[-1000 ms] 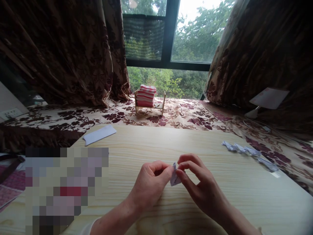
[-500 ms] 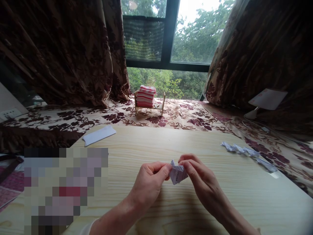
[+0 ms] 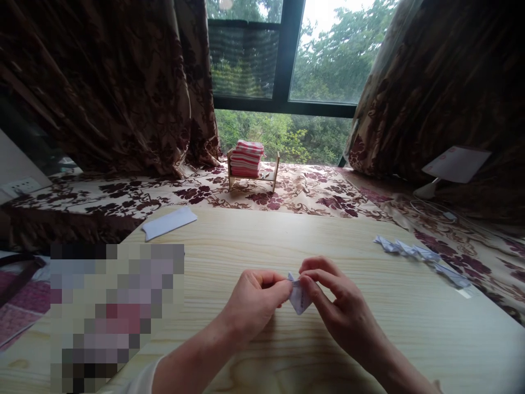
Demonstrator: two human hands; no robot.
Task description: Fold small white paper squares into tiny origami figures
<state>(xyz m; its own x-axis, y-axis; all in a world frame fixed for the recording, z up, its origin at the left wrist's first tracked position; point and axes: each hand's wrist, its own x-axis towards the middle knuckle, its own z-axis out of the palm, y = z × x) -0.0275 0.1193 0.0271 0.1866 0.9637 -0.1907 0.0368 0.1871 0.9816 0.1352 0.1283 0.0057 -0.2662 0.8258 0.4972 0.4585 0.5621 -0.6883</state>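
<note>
Both my hands meet over the light wooden table (image 3: 369,284) and pinch one small folded piece of white paper (image 3: 298,296). My left hand (image 3: 254,306) grips its left side between thumb and forefinger, fingers curled. My right hand (image 3: 334,306) holds its right side with pinched fingertips. The folded piece is narrow and points down, just above the tabletop.
A flat white paper strip (image 3: 169,222) lies at the table's far left. A row of several folded paper pieces (image 3: 418,255) sits at the right edge. A small wooden rack with striped red cloths (image 3: 248,162) stands on the floral window seat. A blurred patch covers the near left.
The paper piece spread wider half a second ago and is now folded narrow again between my fingers. My hands stayed at the same spot on the table.
</note>
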